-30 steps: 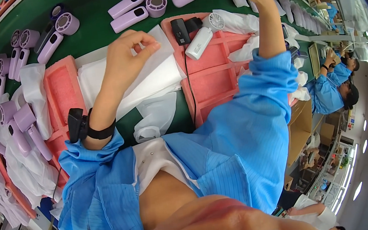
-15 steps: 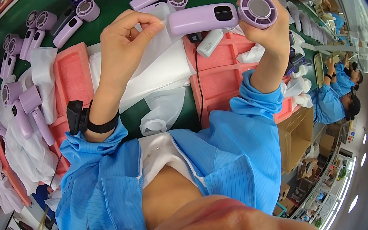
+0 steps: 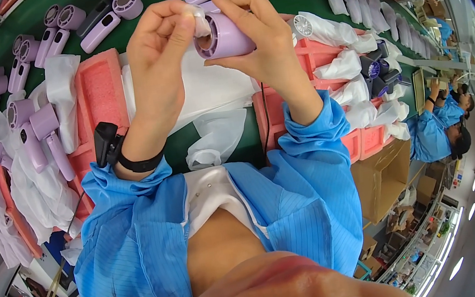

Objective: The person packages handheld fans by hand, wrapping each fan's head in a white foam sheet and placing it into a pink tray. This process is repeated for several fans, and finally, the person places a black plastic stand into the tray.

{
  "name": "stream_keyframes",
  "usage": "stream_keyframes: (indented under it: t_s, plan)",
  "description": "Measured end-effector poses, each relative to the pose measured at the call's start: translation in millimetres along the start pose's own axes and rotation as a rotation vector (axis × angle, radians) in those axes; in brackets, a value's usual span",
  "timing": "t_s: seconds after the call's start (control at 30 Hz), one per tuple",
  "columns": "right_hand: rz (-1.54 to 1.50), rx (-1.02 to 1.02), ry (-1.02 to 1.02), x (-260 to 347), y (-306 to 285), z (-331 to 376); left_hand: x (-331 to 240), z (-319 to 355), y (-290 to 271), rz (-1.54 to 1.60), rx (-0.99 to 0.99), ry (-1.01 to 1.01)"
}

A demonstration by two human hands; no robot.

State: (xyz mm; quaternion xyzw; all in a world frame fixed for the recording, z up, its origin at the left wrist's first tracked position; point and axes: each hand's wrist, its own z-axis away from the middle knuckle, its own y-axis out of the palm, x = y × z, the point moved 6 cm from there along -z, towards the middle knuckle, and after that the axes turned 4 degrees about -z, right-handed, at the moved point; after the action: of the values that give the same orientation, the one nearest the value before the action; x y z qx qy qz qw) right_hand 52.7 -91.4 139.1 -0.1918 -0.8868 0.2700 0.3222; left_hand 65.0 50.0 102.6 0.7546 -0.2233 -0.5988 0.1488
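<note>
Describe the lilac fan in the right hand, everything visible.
The lilac fan shows a thick, round head with a smooth, plastic-looking wall and a spoked face turned toward the picture's left. The right hand grips the wall, holding it over the white sheets. The left hand holds crumpled white material at its face; contact there is unclear. Its handle cannot be made out.

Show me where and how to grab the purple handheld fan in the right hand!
Probably grip the purple handheld fan around its head's smooth outer wall, coming from the right, as the right hand does: thumb near side, fingers far side. The wall is round, easy to wrap, and the open ring end faces left, where the left hand holds a thin white piece.
</note>
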Motion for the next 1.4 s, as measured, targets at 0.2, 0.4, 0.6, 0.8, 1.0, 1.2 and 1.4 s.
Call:
stream_keyframes:
  t_s: [0.2,0.4,0.6,0.8,1.0,1.2,1.4]
  plan:
    - [0.05,-0.033,-0.001,-5.2,-2.3,3.7,-14.3,37.3,43.5,-0.909,0.179,0.673]
    - [0.241,-0.262,0.024,-20.3,-14.1,7.1,-12.0,28.4,49.7,-0.926,0.106,0.611]
    - [-0.021,-0.219,0.429,-32.0,2.4,24.5,-5.9,15.3,43.1,-1.064,0.243,0.41]
    - [-0.571,-0.123,0.397,-27.7,2.8,23.0,-9.2,-0.1,24.0,-1.024,0.23,0.466]
    - [-0.317,0.092,0.125,-14.1,3.5,8.8,-8.0,-5.1,10.8,-0.178,0.348,0.048]
    - [0.08,-0.041,0.213,-36.2,-2.6,23.2,-6.1,-3.8,-2.3,-0.319,0.055,0.26]
    - [0.329,-0.053,0.104,-17.3,7.6,20.8,-14.3,9.9,7.5,-0.442,0.026,0.4]
